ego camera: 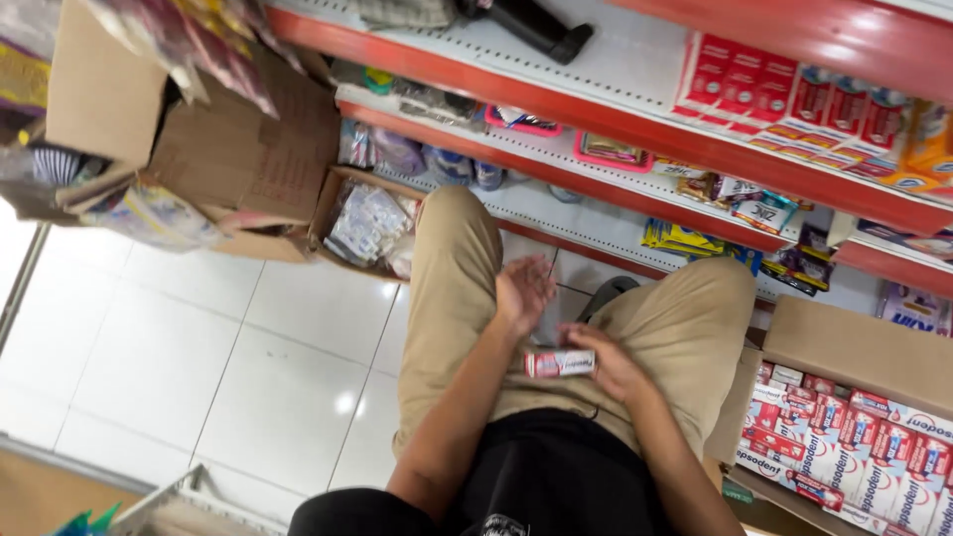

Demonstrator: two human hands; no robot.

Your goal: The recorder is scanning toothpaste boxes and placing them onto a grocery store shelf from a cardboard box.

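I am crouched over my knees in tan trousers. My right hand point(608, 359) grips a small red and white toothpaste box point(559, 363) lying flat in front of my lap. My left hand point(522, 291) hovers just above and left of the box, palm showing, fingers spread, holding nothing. A cardboard carton point(854, 349) packed with several more red and white toothpaste boxes point(860, 443) stands at my right.
Red-edged white shelves point(615, 119) with boxed goods run across the top and right. Brown cardboard boxes point(238, 149) and an open box of small packets point(365, 223) stand at the upper left. White tiled floor point(179, 357) stretches to the left. A metal basket edge point(189, 496) shows below.
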